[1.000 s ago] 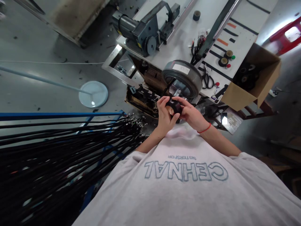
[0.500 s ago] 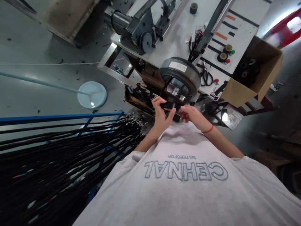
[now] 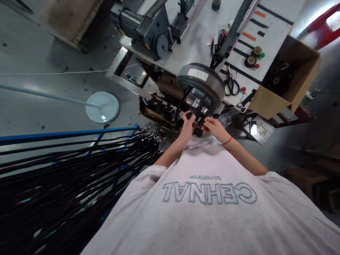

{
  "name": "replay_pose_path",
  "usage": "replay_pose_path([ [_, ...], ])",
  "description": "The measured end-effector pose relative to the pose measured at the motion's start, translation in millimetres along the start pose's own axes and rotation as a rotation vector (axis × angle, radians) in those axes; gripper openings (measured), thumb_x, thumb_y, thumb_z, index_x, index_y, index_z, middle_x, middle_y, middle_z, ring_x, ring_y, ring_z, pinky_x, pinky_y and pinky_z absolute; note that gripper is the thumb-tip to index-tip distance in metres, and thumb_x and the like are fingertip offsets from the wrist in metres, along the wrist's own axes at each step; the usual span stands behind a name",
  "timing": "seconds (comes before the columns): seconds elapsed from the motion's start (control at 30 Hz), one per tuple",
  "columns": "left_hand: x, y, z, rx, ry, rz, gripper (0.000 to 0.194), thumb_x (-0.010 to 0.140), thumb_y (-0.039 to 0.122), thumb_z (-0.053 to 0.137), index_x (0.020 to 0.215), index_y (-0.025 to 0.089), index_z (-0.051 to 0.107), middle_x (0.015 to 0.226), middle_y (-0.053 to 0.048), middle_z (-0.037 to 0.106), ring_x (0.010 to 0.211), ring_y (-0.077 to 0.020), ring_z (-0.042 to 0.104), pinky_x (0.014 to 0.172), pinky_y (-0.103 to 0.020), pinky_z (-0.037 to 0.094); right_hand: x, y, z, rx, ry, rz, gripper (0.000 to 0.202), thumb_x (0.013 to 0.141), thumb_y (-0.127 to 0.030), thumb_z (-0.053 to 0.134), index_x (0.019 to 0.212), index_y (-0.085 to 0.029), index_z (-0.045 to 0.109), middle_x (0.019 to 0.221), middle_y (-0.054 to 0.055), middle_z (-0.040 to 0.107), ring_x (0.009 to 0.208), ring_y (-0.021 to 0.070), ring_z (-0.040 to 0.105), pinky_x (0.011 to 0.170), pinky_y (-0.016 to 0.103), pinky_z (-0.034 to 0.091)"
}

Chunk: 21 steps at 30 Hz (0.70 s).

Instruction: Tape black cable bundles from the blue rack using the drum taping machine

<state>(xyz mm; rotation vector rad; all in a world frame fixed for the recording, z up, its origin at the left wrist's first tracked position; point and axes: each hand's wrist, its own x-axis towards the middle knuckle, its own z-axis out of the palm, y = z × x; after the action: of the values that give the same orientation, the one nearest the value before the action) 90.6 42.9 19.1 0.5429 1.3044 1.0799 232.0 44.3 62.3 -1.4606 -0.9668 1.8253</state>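
A dark round machine head with a pale label on its rim hangs over the table's near edge. Just below its metal fittings, my left hand has thumb and fingers closed on a small dark piece. Beside it, my right hand, with a red band at the wrist, is pinched close to the same spot; what it holds is too small to make out. A black cable curves down from the machine head, left of my left hand.
The white table carries a motor unit, black-handled scissors, tape rolls and dark strips. An open cardboard box stands at right. Many black cables hang on a blue rack at left.
My left hand has moved right and its spread fingers have closed on the dark piece. My right hand stays pinched nearby. The black cable now bows further left, and the view has shifted slightly.
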Motion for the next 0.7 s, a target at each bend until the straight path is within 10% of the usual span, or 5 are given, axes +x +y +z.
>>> replay_pose_path([
  [0.13, 24.5, -20.7, 24.9, -0.214, -0.073, -0.316, 0.048, 0.087, 0.029, 0.073, 0.127, 0.026, 0.047, 0.093, 0.002, 0.064, 0.075, -0.0107, 0.065, 0.078, -0.026, 0.055, 26.3, 19.4, -17.9, -0.122, 0.174, 0.004, 0.015, 0.072, -0.026, 0.056, 0.06, -0.021, 0.048, 0.05, -0.004, 0.054, 0.043, 0.0077, 0.047, 0.045, 0.02, 0.037],
  [0.7, 52.1, -18.6, 33.2, -0.16, -0.145, -0.302, 0.035, 0.083, 0.047, 0.076, 0.095, 0.017, 0.066, 0.081, -0.004, 0.069, 0.074, -0.0157, 0.069, 0.082, -0.032, 0.058, 54.9, 6.3, -36.2, -0.094, 0.16, -0.027, 0.018, 0.076, -0.025, 0.057, 0.061, -0.02, 0.049, 0.054, -0.003, 0.058, 0.05, 0.008, 0.051, 0.055, 0.021, 0.04],
])
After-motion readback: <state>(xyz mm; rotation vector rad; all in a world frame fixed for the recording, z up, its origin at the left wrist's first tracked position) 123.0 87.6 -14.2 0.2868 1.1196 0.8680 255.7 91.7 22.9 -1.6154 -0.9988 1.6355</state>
